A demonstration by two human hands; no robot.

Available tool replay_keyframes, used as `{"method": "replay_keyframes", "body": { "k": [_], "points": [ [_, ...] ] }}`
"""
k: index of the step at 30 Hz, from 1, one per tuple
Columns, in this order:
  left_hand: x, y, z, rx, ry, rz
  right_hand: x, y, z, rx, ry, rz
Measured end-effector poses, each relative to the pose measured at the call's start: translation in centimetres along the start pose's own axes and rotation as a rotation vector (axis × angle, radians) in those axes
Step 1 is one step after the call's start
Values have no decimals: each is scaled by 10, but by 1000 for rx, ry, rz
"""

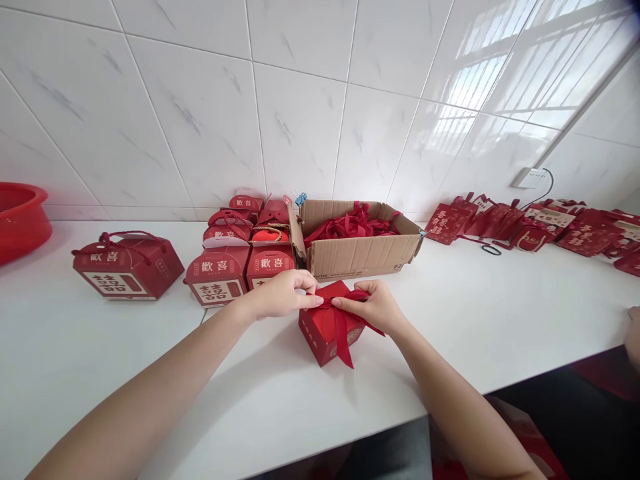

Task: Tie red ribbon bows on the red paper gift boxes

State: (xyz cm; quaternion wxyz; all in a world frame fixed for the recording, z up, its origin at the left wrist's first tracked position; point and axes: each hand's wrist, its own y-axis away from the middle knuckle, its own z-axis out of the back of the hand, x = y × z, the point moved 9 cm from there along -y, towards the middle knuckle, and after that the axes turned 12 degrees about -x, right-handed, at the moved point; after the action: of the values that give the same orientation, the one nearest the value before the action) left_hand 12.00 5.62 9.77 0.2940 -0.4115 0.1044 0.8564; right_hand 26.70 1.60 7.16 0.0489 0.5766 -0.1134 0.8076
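Note:
A small red gift box (317, 339) stands on the white table in front of me. Across its top runs a red ribbon (343, 340), gathered into a bow or knot, with one tail hanging down the near side. My left hand (285, 293) pinches the ribbon between thumb and fingers at the left of the knot. From the right, my right hand (373, 307) pinches it too, thumb close to the knot. Both thumb tips almost meet over the box. Part of the ribbon is hidden behind my fingers.
Behind the box sits an open cardboard carton (360, 257) full of red ribbons (357, 223). Several red gift boxes (220, 267) stand left of it, and another box (127, 267) with a cord handle farther left. A red basin (23, 223), red bags (447, 223) and scissors (491, 250) lie around.

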Motion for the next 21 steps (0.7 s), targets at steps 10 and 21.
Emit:
{"method": "replay_keyframes", "body": {
  "k": [10,21],
  "points": [
    [3,-2,-3,8,28,10,1,0,3,-3,19,1],
    [-7,-1,-2,2,72,4,1,-10,9,28,-329,-42]
  ]
}}
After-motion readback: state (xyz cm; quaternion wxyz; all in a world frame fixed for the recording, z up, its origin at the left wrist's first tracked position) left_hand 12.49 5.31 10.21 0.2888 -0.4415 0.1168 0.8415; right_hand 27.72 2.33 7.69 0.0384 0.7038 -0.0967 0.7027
